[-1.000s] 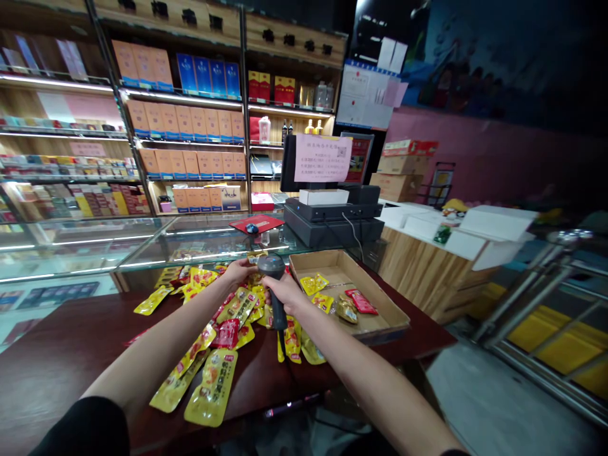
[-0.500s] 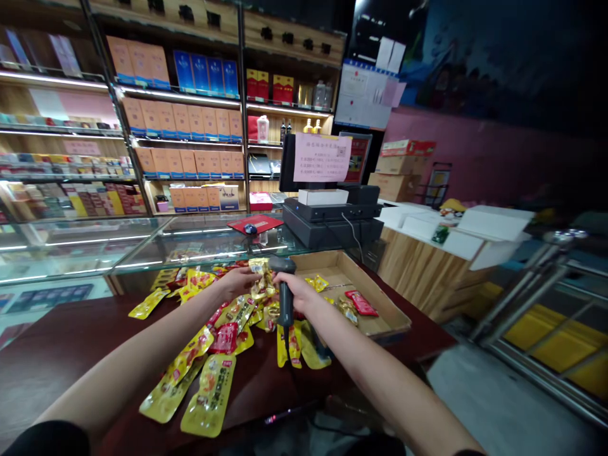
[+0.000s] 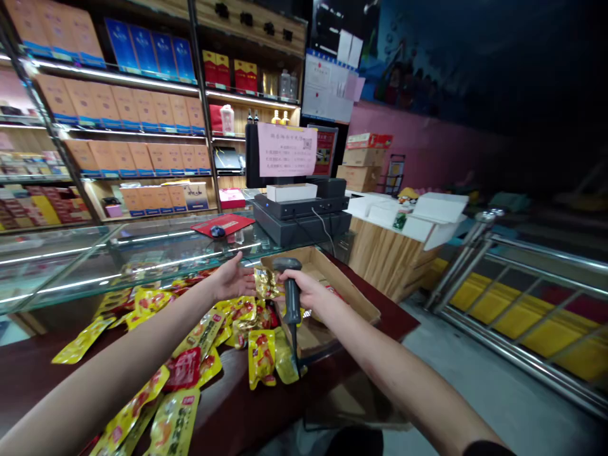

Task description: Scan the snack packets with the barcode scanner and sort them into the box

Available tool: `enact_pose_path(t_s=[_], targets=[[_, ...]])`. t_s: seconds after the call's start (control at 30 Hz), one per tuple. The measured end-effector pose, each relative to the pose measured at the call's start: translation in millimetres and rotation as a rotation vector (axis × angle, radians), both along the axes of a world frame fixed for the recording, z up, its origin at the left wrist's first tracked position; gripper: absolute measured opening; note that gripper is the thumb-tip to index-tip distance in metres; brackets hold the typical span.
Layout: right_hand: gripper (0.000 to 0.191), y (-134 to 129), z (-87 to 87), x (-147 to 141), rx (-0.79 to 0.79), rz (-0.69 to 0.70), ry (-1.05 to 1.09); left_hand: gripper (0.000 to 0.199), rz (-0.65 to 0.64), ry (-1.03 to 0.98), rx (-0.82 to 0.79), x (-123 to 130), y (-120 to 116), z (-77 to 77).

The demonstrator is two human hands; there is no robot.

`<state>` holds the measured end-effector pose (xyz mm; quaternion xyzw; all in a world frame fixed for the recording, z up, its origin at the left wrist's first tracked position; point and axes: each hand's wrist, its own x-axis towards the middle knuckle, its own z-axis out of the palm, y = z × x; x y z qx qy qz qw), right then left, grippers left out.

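Note:
My right hand (image 3: 304, 288) is wrapped round the handle of a dark grey barcode scanner (image 3: 293, 304), whose head tilts left and whose cable hangs down. To its left, my left hand (image 3: 232, 278) is open, thumb up and fingers spread. A shiny gold snack packet (image 3: 266, 283) shows right at its fingertips, beside the scanner; whether they touch is unclear. Below lie a yellow snack packet (image 3: 261, 358), a red packet (image 3: 184, 368) and a long yellow-green packet (image 3: 175, 421), among several others heaped on the dark red counter (image 3: 228, 405).
A shallow cardboard box (image 3: 354, 294) stands behind and right of the scanner, partly hidden by my right hand. Further back are a glass display counter (image 3: 142, 250), a mouse (image 3: 217, 232) on a red mat and a black cash drawer (image 3: 304, 225). A metal railing (image 3: 513, 316) runs at right.
My view has turned right. My left hand has gone from fingers closed at the gold packet to spread open, and the gold packet sits nearer the box. The scanner stays in my right hand.

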<state>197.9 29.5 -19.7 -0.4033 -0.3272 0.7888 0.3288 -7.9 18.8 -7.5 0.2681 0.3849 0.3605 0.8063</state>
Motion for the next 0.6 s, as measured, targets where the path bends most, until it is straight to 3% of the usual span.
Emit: enact_pose_path(t_s=[0.2,0.33,0.47,0.6], targets=[[0.006,31.8,12.9,69.7,0.036,-0.228,-0.029,0.068,-0.097,0.071,0.067,75.0,61.5,1.2],[0.007,47.8,18.3,98.9,0.069,-0.42,-0.064,0.065,-0.01,0.231,0.034,102.1,84.7,-0.4],[0.009,47.1,19.6,92.7,0.075,-0.42,-0.045,0.062,0.016,0.236,0.005,78.8,85.8,-6.8],[0.014,31.7,15.8,56.0,0.047,-0.248,0.034,0.054,0.044,0.177,0.049,26.6,56.5,-6.3]])
